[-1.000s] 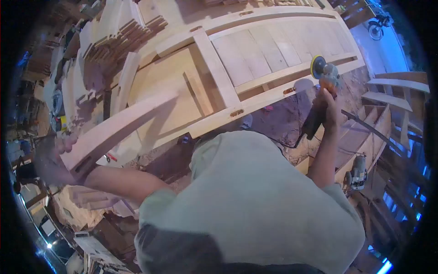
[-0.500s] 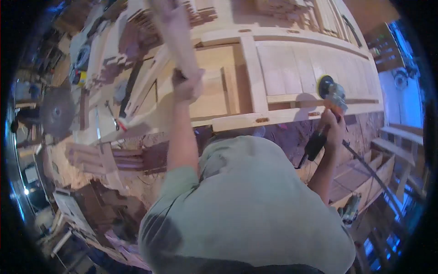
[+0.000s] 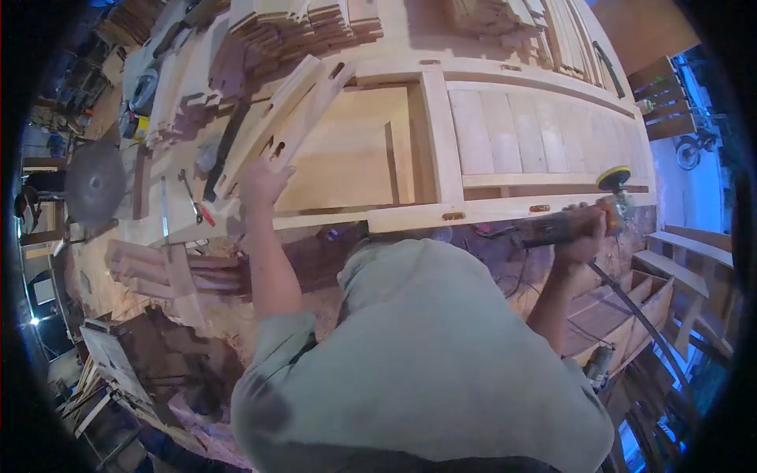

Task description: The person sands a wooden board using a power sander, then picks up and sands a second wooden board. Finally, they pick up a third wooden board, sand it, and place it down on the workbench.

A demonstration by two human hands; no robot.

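My left hand [image 3: 264,183] is closed round the lower end of a pale wooden piece [image 3: 311,114] with slots cut in it. The piece slants up to the right, beside another slanted rail [image 3: 272,118] on the bench. My right hand [image 3: 582,234] grips an orange and black power sander [image 3: 611,211]. Its round yellow-edged pad [image 3: 613,178] is tilted up over the near right part of a large wooden frame [image 3: 444,142]. Slatted panels [image 3: 509,134] fill the frame's right part.
Stacked boards [image 3: 307,27] lie along the far side. Pliers [image 3: 206,214] and a metal rule [image 3: 165,209] rest at the left, near a large round disc [image 3: 96,183]. A dark cable or bar [image 3: 643,298] runs down at the right.
My left hand has come down and left with the wooden piece, which now lies slanted by the other rail. My right hand has moved the sander rightward and turned it, its pad further right.
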